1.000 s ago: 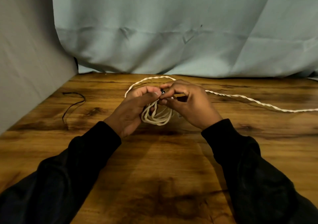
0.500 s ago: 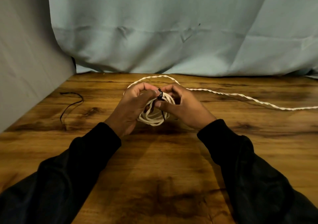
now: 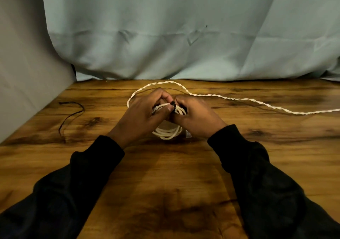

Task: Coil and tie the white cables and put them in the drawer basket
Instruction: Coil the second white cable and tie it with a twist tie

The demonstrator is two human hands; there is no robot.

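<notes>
Wooden table (image 3: 174, 174) under twisted white cable (image 3: 239, 99), thin black tie (image 3: 70, 113)

Wooden table (image 3: 174, 183); thin black cord (image 3: 70, 114) lying far left; pale blue cloth backdrop (image 3: 174, 36) behind.

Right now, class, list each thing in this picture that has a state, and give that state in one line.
coiled white cable: bundled in loops, held by both hands
black tie: wrapped round the coil's top
twisted white cable: uncoiled, lying on the table
thin black wire: loose on the table
left hand: gripping the coil
right hand: pinching at the tie
</notes>
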